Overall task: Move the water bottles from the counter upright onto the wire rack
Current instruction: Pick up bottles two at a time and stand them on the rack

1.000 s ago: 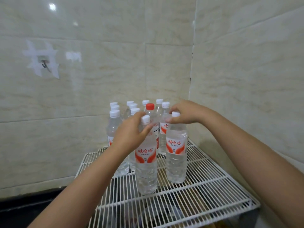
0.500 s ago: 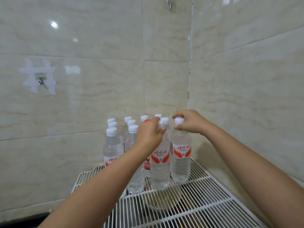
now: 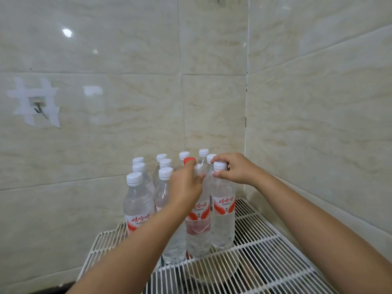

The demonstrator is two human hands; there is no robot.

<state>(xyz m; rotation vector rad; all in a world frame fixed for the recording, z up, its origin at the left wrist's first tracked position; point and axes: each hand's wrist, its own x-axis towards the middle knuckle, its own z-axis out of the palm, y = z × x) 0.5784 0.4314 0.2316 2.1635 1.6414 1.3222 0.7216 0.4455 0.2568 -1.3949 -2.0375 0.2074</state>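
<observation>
Several clear water bottles with red-and-white labels stand upright, packed together at the back of the white wire rack in the wall corner. My left hand is closed around the neck of a front bottle, hiding its cap. My right hand pinches the white cap of the rightmost front bottle. One red-capped bottle shows just behind my left hand. A white-capped bottle stands at the front left of the cluster.
Beige tiled walls close in behind and to the right of the rack. A taped metal hook is on the left wall. Under the rack, a round shape shows through the wires. The rack's near half holds no bottles.
Both hands have pushed their two bottles back from the rack's front, against the standing cluster. The view has tilted up, so the rack's front edge is out of sight.
</observation>
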